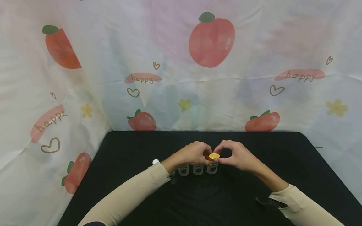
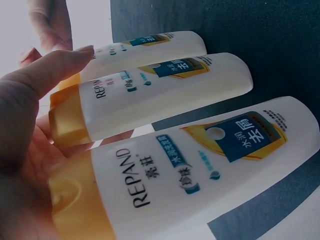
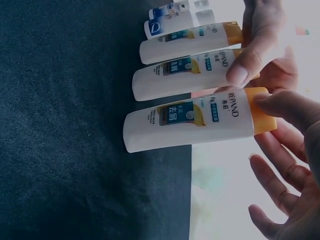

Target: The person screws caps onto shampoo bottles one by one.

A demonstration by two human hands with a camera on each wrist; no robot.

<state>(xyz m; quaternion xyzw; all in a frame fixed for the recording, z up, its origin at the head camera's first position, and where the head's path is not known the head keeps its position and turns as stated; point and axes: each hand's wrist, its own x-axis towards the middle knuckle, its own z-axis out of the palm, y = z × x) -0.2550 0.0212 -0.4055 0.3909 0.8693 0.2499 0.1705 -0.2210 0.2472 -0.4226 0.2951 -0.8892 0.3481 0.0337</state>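
Three white shampoo bottles with golden caps stand upright in a row. My right hand point(image 1: 240, 155) pinches the golden cap point(image 3: 261, 111) of the rightmost shampoo bottle point(image 3: 190, 122), thumb in front. From the other side my left hand point(image 1: 195, 153) has its thumb and fingers at the front and back of that same bottle's top. The left thumb point(image 2: 60, 67) lies over its neck in the left wrist view. Between the left wrist and the hands stand the middle shampoo bottle point(image 2: 160, 97) and the leftmost shampoo bottle point(image 2: 210, 165). The left fingers partly pass behind the middle one.
White-and-blue bottles point(image 3: 172, 22) stand beyond the shampoo row, to its left. A white cap point(image 1: 155, 161) shows beside the left forearm. The black table point(image 1: 220, 201) lies beneath everything, with a printed fabric curtain point(image 1: 175, 47) behind and at the sides.
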